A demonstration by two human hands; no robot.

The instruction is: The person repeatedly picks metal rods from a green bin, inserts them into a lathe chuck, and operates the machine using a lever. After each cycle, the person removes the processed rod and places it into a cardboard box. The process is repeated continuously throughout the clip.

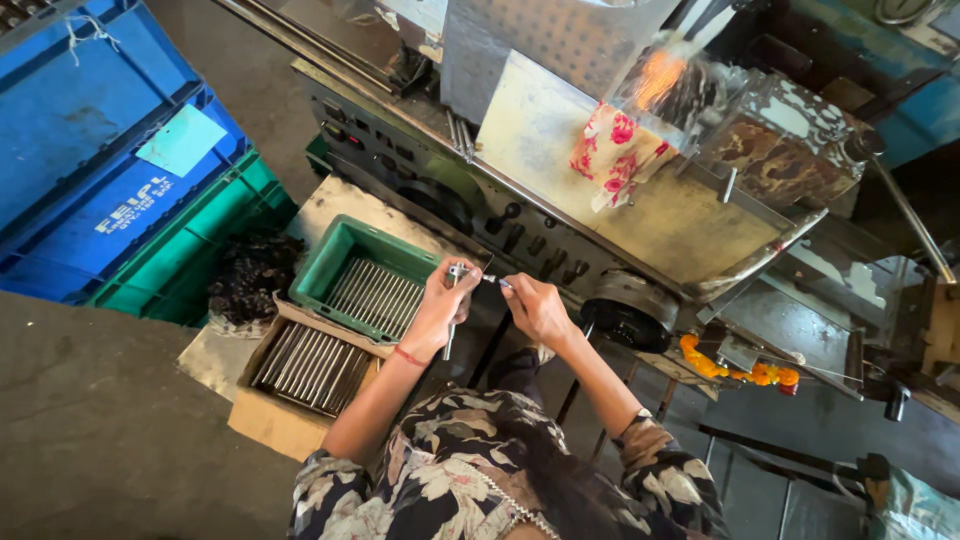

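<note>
The left hand (440, 305) is closed around a thin grey metal rod (449, 335), which stands nearly upright and hangs out below the palm; its fingers also pinch a small silvery measuring tool (459, 271) at the rod's top end. The right hand (535, 308) pinches the other end of that tool, fingertips narrow and closed on it. Both hands meet just in front of the grey machine's control panel (480, 215), above the person's lap.

Two containers of like rods lie to the left of the hands. One green plastic crate (345, 255) holds a single layer of rods laid side by side — too many and too fine to count. One shallow brown cardboard box (310, 375) touches the crate's near edge and holds a second layer of the same rods. A dark heap of tangled metal shavings (250, 280) sits just beside the crate's left corner.

Three large crates are stacked at the far left: two blue (90, 130) and one green (190, 270) beneath.

One black handwheel (625, 320) projects from the machine's front edge, near the right hand. A red-flowered cloth (615, 150) hangs over the machine's top — one orange garland (735, 368) trails along its right edge. Bare concrete floor (100, 430) lies open at the lower left.
</note>
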